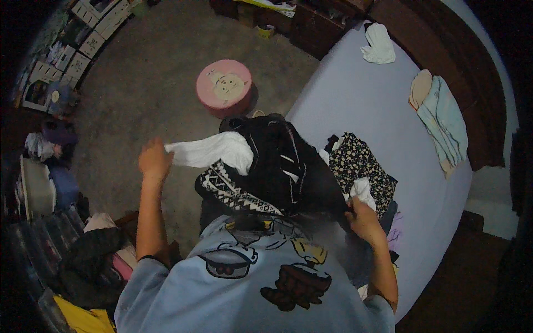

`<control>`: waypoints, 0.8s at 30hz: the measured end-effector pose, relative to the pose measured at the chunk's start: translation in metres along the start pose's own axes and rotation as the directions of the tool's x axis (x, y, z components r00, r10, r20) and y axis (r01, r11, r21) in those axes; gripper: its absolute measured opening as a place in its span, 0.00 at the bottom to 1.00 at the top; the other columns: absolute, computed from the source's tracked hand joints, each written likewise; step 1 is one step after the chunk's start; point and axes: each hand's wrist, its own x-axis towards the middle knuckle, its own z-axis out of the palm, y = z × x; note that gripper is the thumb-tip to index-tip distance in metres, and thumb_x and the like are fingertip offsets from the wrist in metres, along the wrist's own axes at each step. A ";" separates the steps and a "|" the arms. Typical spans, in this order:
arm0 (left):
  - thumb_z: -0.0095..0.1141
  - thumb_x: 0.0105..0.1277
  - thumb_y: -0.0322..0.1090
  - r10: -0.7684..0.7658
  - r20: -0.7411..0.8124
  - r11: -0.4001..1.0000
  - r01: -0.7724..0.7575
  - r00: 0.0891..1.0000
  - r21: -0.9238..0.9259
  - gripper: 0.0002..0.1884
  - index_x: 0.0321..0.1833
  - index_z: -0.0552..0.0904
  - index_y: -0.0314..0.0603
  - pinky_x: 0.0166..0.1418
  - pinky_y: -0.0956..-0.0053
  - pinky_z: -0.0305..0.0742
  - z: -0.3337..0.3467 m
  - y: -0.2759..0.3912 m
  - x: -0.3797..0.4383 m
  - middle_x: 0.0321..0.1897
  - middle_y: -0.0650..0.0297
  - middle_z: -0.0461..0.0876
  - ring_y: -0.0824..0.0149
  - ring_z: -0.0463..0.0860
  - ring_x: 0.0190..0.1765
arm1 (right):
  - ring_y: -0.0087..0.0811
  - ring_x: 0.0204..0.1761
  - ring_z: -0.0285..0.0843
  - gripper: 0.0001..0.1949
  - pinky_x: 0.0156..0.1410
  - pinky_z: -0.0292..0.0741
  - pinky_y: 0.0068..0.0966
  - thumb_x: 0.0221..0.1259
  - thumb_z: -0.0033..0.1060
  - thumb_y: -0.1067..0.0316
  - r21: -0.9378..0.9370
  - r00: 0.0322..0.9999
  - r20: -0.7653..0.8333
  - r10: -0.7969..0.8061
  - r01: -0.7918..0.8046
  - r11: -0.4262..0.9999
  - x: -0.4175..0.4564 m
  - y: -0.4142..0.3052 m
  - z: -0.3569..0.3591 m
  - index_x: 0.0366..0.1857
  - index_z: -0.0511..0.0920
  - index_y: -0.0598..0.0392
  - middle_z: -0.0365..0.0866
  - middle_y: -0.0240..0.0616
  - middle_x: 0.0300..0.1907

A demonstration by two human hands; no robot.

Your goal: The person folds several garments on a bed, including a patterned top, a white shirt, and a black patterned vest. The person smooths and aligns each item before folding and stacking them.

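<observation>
My left hand (155, 160) grips the narrow end of a white cloth garment (208, 152), which stretches rightward over dark clothing on my lap. Beneath it lie a black garment (270, 166) with pale seams and a black-and-white patterned knit piece (237, 193). On the right, my right hand (361, 216) has its fingers closed by the edge of the black cloth, with a small white cloth (363, 192) just above; which of these it holds is hard to tell. A black floral garment (358, 166) lies on the bed beside that hand.
The bed (333, 100) carries a white cloth (379, 43) and a folded light-blue garment (445, 116). A round pink stool (225, 85) with a cartoon face stands on the floor ahead. Piled clothes (91, 258) and a yellow cloth (83, 314) are at lower left, with drawers (89, 43) at upper left.
</observation>
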 end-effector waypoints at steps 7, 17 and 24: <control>0.61 0.64 0.38 0.910 -0.227 0.093 -0.705 0.346 -0.703 0.11 0.43 0.84 0.40 0.60 0.55 0.70 0.015 0.198 0.022 0.41 0.56 0.85 0.51 0.82 0.49 | 0.52 0.54 0.76 0.24 0.61 0.73 0.39 0.53 0.59 0.80 -0.180 0.581 -0.376 -0.722 0.718 0.672 0.103 -0.098 -0.029 0.57 0.73 0.53 0.81 0.50 0.48; 0.58 0.61 0.51 0.921 0.373 0.248 -0.910 0.115 -0.333 0.18 0.25 0.86 0.44 0.53 0.64 0.70 -0.051 0.148 0.008 0.24 0.57 0.85 0.54 0.84 0.32 | 0.40 0.39 0.81 0.11 0.49 0.69 0.39 0.69 0.54 0.55 -0.256 0.691 0.262 -0.674 0.723 0.642 0.156 -0.097 0.025 0.45 0.81 0.47 0.83 0.35 0.30; 0.61 0.60 0.46 0.846 0.430 0.460 -0.840 0.315 -0.288 0.14 0.36 0.86 0.43 0.37 0.63 0.79 -0.051 0.133 -0.025 0.30 0.56 0.84 0.58 0.86 0.35 | 0.40 0.45 0.79 0.18 0.67 0.68 0.42 0.64 0.58 0.51 -0.204 0.424 0.074 -0.903 0.892 0.402 0.100 -0.127 0.002 0.22 0.83 0.52 0.83 0.35 0.34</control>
